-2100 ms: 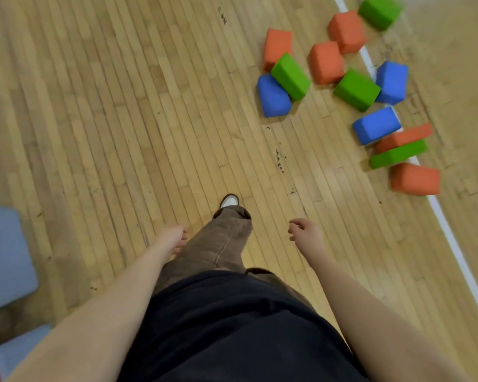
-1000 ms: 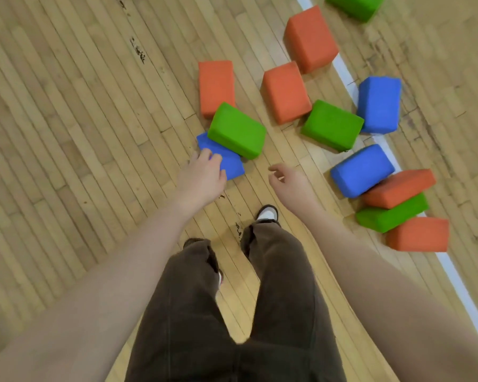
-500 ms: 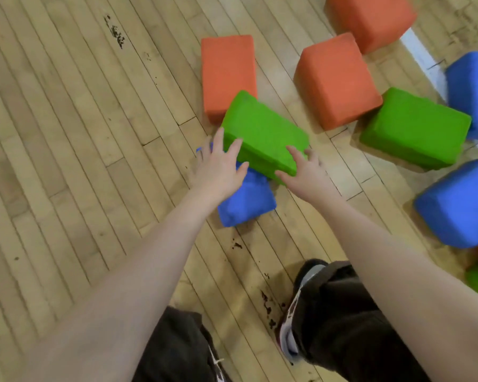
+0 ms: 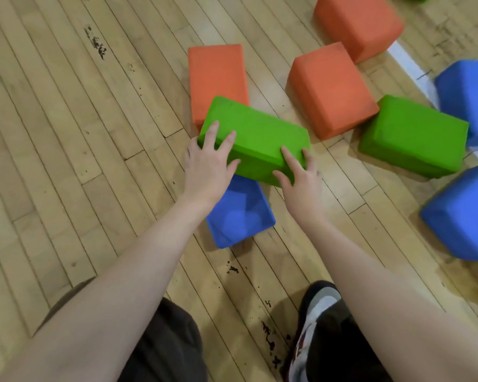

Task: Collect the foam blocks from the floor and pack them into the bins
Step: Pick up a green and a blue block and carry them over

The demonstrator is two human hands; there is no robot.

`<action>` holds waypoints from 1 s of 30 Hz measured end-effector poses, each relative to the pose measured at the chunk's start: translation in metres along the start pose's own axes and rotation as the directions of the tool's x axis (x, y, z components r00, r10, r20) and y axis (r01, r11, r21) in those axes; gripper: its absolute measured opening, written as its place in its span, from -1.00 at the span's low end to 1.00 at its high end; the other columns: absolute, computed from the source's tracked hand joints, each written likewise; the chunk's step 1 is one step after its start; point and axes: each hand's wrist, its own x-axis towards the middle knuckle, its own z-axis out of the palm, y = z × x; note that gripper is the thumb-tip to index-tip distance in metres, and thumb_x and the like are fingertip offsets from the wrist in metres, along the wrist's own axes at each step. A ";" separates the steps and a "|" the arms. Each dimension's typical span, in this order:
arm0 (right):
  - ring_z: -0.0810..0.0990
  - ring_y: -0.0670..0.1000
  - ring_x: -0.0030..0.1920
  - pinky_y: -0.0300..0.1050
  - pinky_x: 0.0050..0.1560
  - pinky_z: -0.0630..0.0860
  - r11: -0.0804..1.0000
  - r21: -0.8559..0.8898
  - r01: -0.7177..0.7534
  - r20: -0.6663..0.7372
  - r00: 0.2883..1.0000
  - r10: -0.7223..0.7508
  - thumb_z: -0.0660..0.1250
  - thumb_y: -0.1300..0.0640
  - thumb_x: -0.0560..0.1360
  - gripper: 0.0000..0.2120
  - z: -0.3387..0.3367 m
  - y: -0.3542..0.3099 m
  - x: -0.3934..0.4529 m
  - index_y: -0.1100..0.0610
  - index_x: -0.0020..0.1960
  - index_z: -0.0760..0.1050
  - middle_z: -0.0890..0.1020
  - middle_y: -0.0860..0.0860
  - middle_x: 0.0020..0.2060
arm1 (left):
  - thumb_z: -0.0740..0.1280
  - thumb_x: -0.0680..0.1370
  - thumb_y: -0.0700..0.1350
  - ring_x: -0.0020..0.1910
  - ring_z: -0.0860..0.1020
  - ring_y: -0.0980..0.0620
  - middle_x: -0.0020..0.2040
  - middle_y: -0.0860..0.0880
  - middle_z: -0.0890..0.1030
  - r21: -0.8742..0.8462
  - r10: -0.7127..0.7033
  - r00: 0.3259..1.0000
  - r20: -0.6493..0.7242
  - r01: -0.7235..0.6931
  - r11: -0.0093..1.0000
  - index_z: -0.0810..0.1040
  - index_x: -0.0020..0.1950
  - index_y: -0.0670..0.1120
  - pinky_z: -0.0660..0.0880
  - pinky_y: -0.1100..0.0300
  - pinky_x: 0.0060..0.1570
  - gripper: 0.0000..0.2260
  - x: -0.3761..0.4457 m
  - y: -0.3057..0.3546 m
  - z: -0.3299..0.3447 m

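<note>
1. Green foam block (image 4: 255, 133) at frame centre, lying tilted across a blue block (image 4: 239, 213) at 6 o'clock and an orange block (image 4: 217, 78) at 12 o'clock.
2. Left hand (image 4: 209, 164) grips its left end, fingers spread over the top.
3. Right hand (image 4: 301, 175) grips its right end, fingers on top, thumb on the near face.
4. Bins: outside the view.
5. More blocks at 2–4 o'clock on the wood floor (image 4: 80, 133).

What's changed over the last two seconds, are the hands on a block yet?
Yes. The person walked up and bent over the pile; both hands, empty before, reached forward. Now the left hand and right hand hold the ends of the green block, fingers over its top edge. It lies as before on the blue block and orange block; the others are unmoved.
</note>
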 end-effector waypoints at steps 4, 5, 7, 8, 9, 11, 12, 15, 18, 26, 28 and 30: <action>0.34 0.31 0.28 0.21 0.24 0.33 0.983 -0.054 0.175 -0.086 0.980 -0.180 0.30 0.03 0.53 -0.56 -0.013 -0.032 -0.007 -0.09 0.40 0.37 0.26 0.16 0.44 | 0.32 0.50 0.09 0.22 0.34 -0.42 0.46 -0.17 0.29 0.041 -0.012 0.991 -0.136 0.017 0.999 0.37 0.42 0.02 0.35 -0.25 0.11 -0.50 -0.023 -0.016 -0.025; 0.36 0.32 0.26 0.24 0.20 0.36 0.973 -0.079 0.216 -0.106 0.969 -0.224 0.31 0.04 0.52 -0.57 -0.013 -0.039 -0.009 -0.08 0.38 0.39 0.30 0.16 0.41 | 0.31 0.49 0.12 0.28 0.30 -0.41 0.47 -0.15 0.27 0.069 0.010 0.989 -0.148 0.001 0.998 0.36 0.42 0.04 0.32 -0.27 0.14 -0.48 -0.027 -0.021 -0.030; 0.38 0.33 0.22 0.27 0.13 0.39 0.958 -0.107 0.266 -0.119 0.953 -0.278 0.29 0.04 0.52 -0.61 -0.012 -0.052 -0.013 -0.09 0.34 0.44 0.35 0.12 0.38 | 0.33 0.45 0.19 0.39 0.21 -0.37 0.49 -0.12 0.25 0.143 0.085 0.985 -0.152 -0.064 0.988 0.33 0.44 0.06 0.27 -0.26 0.21 -0.41 -0.035 -0.032 -0.035; 0.39 0.33 0.21 0.27 0.12 0.40 0.952 -0.111 0.287 -0.109 0.948 -0.298 0.28 0.03 0.51 -0.62 -0.011 -0.058 -0.015 -0.10 0.33 0.45 0.37 0.10 0.37 | 0.36 0.42 0.20 0.41 0.19 -0.34 0.49 -0.11 0.25 0.166 0.125 0.980 -0.157 -0.099 0.981 0.31 0.45 0.06 0.25 -0.23 0.23 -0.36 -0.038 -0.036 -0.038; 0.39 0.33 0.19 0.27 0.11 0.40 0.945 -0.107 0.309 -0.093 0.943 -0.319 0.28 0.03 0.51 -0.63 -0.010 -0.063 -0.018 -0.10 0.32 0.46 0.38 0.09 0.37 | 0.40 0.39 0.21 0.41 0.20 -0.32 0.48 -0.11 0.26 0.181 0.155 0.973 -0.169 -0.124 0.976 0.28 0.46 0.05 0.24 -0.20 0.25 -0.30 -0.042 -0.039 -0.039; 0.39 0.31 0.18 0.27 0.14 0.39 0.935 -0.071 0.347 -0.065 0.934 -0.352 0.30 0.03 0.51 -0.63 -0.009 -0.070 -0.022 -0.11 0.31 0.47 0.40 0.08 0.35 | 0.44 0.32 0.23 0.41 0.22 -0.28 0.48 -0.11 0.27 0.208 0.187 0.961 -0.204 -0.144 0.968 0.23 0.48 0.05 0.22 -0.18 0.25 -0.20 -0.051 -0.046 -0.043; 0.39 0.30 0.17 0.25 0.16 0.38 0.929 -0.052 0.366 -0.055 0.928 -0.369 0.30 0.02 0.50 -0.63 -0.008 -0.073 -0.023 -0.11 0.30 0.48 0.40 0.07 0.34 | 0.46 0.29 0.24 0.40 0.23 -0.25 0.48 -0.10 0.27 0.233 0.202 0.955 -0.218 -0.150 0.961 0.21 0.49 0.06 0.21 -0.17 0.23 -0.15 -0.056 -0.050 -0.044; 0.40 0.27 0.14 0.13 0.19 0.33 0.907 -0.029 0.421 -0.015 0.907 -0.421 0.27 -0.03 0.49 -0.63 -0.002 -0.084 -0.023 -0.11 0.29 0.49 0.41 0.06 0.32 | 0.49 0.24 0.21 0.33 0.30 -0.19 0.44 -0.06 0.31 0.351 0.270 0.929 -0.253 -0.172 0.920 0.20 0.48 0.07 0.18 -0.13 0.18 -0.12 -0.069 -0.067 -0.048; 0.40 0.23 0.15 0.08 0.21 0.31 0.906 0.013 0.424 0.032 0.905 -0.424 0.24 -0.07 0.49 -0.63 0.011 -0.095 -0.024 -0.14 0.29 0.47 0.40 0.01 0.32 | 0.45 0.34 0.13 0.22 0.42 -0.19 0.36 -0.04 0.43 0.412 0.340 0.890 -0.303 -0.199 0.889 0.28 0.45 0.02 0.22 -0.11 0.14 -0.27 -0.079 -0.084 -0.050; 0.12 0.02 0.47 -0.02 0.41 0.22 0.896 0.276 0.349 0.032 0.928 -0.371 0.26 0.05 0.57 -0.39 0.040 -0.107 -0.033 0.00 0.52 0.06 0.13 0.04 0.44 | 0.29 0.47 0.20 0.03 0.50 -0.29 0.31 -0.10 0.48 0.208 -0.073 0.968 -0.241 0.125 0.970 0.43 0.37 0.02 0.40 -0.14 0.04 -0.48 -0.094 -0.099 -0.055; 0.16 0.08 0.45 -0.09 0.39 0.16 0.942 0.205 0.267 0.111 0.950 -0.293 0.23 0.03 0.58 -0.42 0.056 -0.098 -0.036 0.10 0.51 0.10 0.19 0.08 0.44 | 0.27 0.50 0.20 0.12 0.45 -0.31 0.37 -0.11 0.40 0.123 -0.253 0.958 -0.134 0.270 0.955 0.36 0.43 0.05 0.35 -0.14 0.11 -0.47 -0.092 -0.099 -0.058; 0.20 0.16 0.42 -0.05 0.37 0.14 0.968 0.048 0.246 0.188 0.950 -0.250 0.22 -0.03 0.58 -0.44 0.074 -0.087 -0.036 0.10 0.50 0.15 0.22 0.09 0.45 | 0.17 0.54 0.23 0.20 0.39 -0.28 0.44 -0.11 0.29 0.088 -0.389 0.920 -0.059 0.393 0.915 0.19 0.50 0.09 0.32 -0.11 0.15 -0.45 -0.091 -0.099 -0.057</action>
